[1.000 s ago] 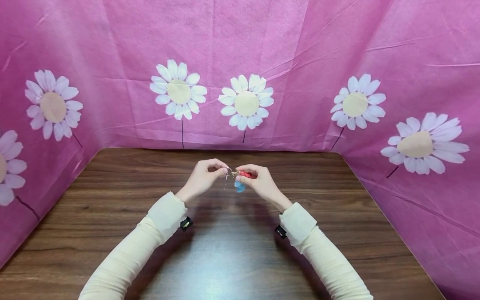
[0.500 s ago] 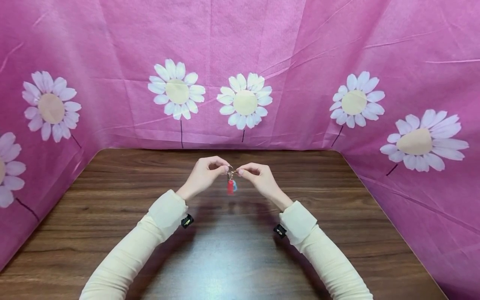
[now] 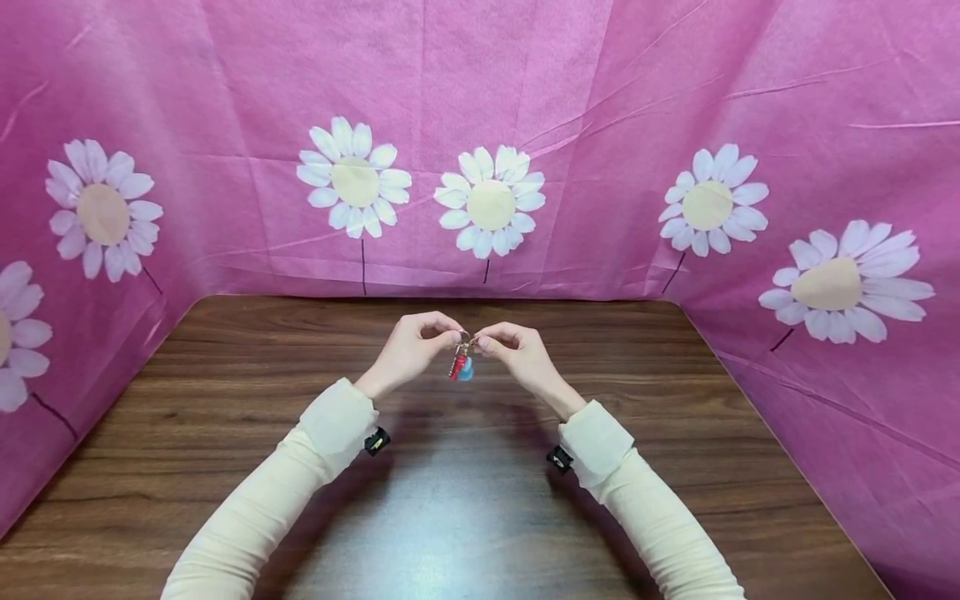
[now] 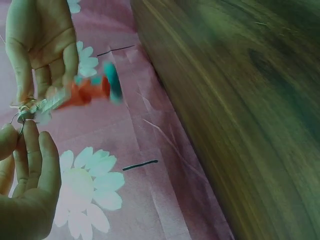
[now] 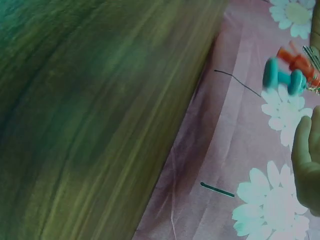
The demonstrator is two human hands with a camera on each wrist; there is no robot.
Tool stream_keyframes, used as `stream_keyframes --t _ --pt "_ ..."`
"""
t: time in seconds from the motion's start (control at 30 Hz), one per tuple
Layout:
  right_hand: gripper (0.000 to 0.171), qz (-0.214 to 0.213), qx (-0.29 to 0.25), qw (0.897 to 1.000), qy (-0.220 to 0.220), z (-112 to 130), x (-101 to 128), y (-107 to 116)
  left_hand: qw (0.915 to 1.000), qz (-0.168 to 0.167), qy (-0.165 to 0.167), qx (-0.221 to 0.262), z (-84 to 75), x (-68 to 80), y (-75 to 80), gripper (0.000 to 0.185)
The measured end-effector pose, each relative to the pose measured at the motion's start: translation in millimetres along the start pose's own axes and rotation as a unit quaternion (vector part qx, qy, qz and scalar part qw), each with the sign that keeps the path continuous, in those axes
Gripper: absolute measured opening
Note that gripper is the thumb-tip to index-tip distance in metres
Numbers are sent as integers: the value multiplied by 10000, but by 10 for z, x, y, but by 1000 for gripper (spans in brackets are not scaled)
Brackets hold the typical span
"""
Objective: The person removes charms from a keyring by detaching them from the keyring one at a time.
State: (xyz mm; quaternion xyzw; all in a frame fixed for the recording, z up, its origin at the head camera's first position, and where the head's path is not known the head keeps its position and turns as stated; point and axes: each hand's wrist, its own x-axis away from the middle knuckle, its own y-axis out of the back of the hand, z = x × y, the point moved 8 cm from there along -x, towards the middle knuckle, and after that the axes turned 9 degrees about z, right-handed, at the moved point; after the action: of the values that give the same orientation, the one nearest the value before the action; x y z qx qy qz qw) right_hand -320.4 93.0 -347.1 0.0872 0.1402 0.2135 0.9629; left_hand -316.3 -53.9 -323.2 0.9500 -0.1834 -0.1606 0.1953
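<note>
Both hands are raised above the brown wooden table (image 3: 465, 500), meeting at a small metal key ring (image 3: 464, 339). From the ring hang a red charm (image 3: 456, 365) and a blue charm (image 3: 466, 370). My left hand (image 3: 420, 337) pinches the ring from the left, and my right hand (image 3: 510, 346) pinches it from the right. In the left wrist view the ring (image 4: 22, 111) sits between the fingertips of both hands, and the red charm (image 4: 82, 95) and the blue charm (image 4: 112, 82) swing blurred. The right wrist view shows the blue charm (image 5: 284, 77) and the red charm (image 5: 296, 61) at the top right.
A pink cloth with white daisies (image 3: 491, 200) walls the table at the back and both sides. The wooden tabletop runs from the cloth to the near edge. Cream sleeves (image 3: 300, 475) cover both forearms, with a small black device at each wrist.
The red charm, held level in my right fingers a second ago, has dropped and now hangs swinging under the ring beside the blue one. Both hands have closed in on the ring.
</note>
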Motion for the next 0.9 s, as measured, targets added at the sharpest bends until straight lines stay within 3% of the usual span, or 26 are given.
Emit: stream_keyframes --t 0.27,0.43,0.67,0.9 --pt "25 495 191 9984 -197 -50 28 -110 9999 -27 -134 -36 -87 -14 -16 10" --pt "30 686 141 9974 -167 -31 19 -169 9992 -143 -198 -326 -137 -20 -13 8" --pt "27 542 -3 9978 -388 -49 4 -159 9978 -267 -301 -536 -211 -15 0 6" --pt "21 352 59 9987 -359 -51 -13 -103 9972 -315 -295 -618 -187 -1 19 6"
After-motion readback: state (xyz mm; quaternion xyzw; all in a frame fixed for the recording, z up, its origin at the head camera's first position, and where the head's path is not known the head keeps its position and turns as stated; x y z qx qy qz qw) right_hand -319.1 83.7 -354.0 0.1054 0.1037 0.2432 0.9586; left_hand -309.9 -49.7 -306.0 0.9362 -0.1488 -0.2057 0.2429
